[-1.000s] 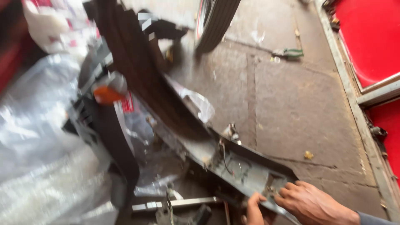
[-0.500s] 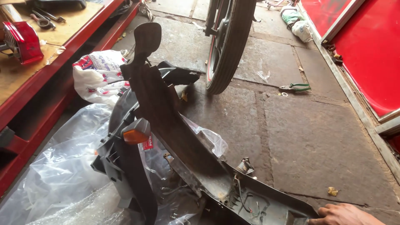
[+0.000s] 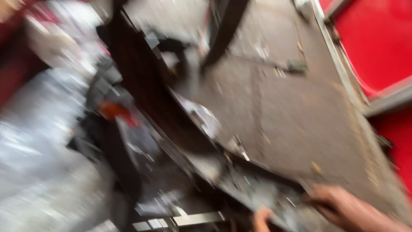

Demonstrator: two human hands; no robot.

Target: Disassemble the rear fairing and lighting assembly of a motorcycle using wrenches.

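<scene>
Hands at the near end of a dark scooter body panel (image 3: 141, 99): right hand (image 3: 343, 206) grips its edge; left hand (image 3: 261, 218), grip indiscernible. Loose wiring could snag.

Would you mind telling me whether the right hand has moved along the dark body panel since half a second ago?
Cannot tell. The right hand rests at the lower end of the dark body panel, as before; the head camera swung and the picture is blurred, so any shift against the panel is unclear.
</scene>
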